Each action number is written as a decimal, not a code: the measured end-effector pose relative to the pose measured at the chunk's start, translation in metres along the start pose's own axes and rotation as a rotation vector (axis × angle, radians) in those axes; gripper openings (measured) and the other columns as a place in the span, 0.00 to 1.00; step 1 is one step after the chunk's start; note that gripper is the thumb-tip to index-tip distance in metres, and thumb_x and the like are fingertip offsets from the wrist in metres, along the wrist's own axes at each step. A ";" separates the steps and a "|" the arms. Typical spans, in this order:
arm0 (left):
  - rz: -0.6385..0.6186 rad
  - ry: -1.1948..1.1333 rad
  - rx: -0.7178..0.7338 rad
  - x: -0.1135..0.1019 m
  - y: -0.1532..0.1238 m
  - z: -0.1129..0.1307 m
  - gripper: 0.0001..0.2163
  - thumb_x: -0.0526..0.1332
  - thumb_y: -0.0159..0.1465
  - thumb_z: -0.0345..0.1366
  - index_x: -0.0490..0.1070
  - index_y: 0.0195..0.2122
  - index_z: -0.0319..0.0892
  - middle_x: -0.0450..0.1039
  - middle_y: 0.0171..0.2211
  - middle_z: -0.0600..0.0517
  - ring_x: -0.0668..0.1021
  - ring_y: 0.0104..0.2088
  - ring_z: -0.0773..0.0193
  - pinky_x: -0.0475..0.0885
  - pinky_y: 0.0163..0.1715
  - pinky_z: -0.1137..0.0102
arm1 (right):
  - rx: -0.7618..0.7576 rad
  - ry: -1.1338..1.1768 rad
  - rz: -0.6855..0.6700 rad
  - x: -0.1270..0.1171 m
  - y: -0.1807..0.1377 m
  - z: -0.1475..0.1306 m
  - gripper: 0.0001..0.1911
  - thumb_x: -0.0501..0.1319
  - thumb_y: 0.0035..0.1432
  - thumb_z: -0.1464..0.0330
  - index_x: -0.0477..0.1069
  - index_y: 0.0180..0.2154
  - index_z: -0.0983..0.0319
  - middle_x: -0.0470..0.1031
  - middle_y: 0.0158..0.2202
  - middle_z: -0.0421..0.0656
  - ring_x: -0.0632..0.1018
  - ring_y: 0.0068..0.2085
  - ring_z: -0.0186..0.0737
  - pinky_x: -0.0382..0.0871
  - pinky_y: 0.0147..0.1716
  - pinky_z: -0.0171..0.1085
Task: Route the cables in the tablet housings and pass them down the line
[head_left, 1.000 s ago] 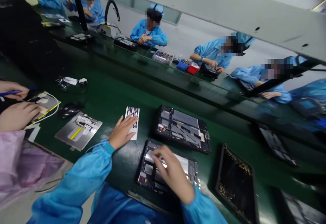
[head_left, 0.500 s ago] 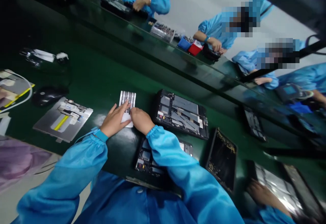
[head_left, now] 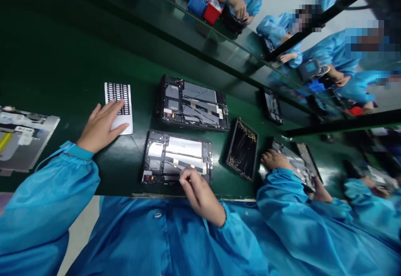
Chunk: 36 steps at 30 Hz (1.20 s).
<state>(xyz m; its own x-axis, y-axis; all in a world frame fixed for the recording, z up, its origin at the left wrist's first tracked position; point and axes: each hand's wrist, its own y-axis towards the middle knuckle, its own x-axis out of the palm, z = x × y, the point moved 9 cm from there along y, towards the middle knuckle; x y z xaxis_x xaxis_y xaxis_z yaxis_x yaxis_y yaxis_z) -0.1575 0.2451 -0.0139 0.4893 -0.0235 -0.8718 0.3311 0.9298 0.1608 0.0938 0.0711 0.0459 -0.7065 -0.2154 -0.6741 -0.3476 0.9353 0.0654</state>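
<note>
My left hand (head_left: 102, 126) lies flat with fingers spread, its fingertips on a white sheet of small black stickers (head_left: 117, 90). A bare white strip shows at the sheet's lower end. My right hand (head_left: 202, 192) hovers at the front edge of an opened tablet (head_left: 184, 146), thumb and forefinger pinched together. Whatever is in that pinch is too small to make out. Silver battery panels and dark cables show inside this tablet. Behind it sits a stack of similar opened tablets (head_left: 200, 92).
Right of the tablets is a black tray (head_left: 242, 150) with thin wires with gold ends. A co-worker's hands (head_left: 275, 160) handle another tablet farther right. At left lies a metal panel (head_left: 37, 142). Blue (head_left: 197, 3) and red (head_left: 213, 10) bins stand across the bench divider.
My right hand has left the sticker sheet and come back to the near tablet, fingers pinched. My left hand stays on the sheet. The view has swung to the right.
</note>
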 end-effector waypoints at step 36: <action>0.091 -0.277 0.398 0.039 -0.113 0.177 0.04 0.62 0.68 0.32 0.76 0.37 0.46 0.81 0.41 0.53 0.80 0.49 0.59 0.70 0.51 0.60 | 0.022 -0.380 0.157 0.032 -0.033 0.009 0.07 0.54 0.70 0.73 0.70 0.46 0.60 0.76 0.45 0.48 0.75 0.44 0.43 0.71 0.44 0.43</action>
<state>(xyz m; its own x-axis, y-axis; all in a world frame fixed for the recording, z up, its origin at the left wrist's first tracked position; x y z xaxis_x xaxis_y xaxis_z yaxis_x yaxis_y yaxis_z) -0.0328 0.0736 0.0155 0.7085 -0.0956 -0.6992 0.5335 0.7211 0.4420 0.0880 0.0359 0.0160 -0.4707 0.0456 -0.8811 -0.2373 0.9553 0.1762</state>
